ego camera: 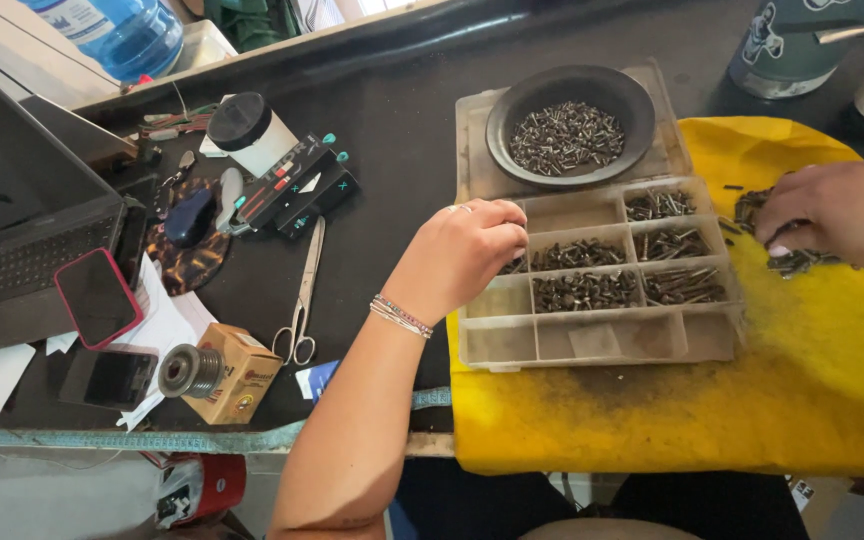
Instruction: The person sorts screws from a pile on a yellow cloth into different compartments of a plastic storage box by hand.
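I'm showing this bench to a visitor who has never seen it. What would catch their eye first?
Most likely the bright yellow felt mat on the right, under a clear compartment box of dark screws. A black bowl heaped with screws sits on the box's far end. The left hand dips into a compartment, while the right hand picks at loose screws on the mat.

Single head-worn view, looking steeply down from above. It sits close over the tabletop [402, 130], both hands within frame.
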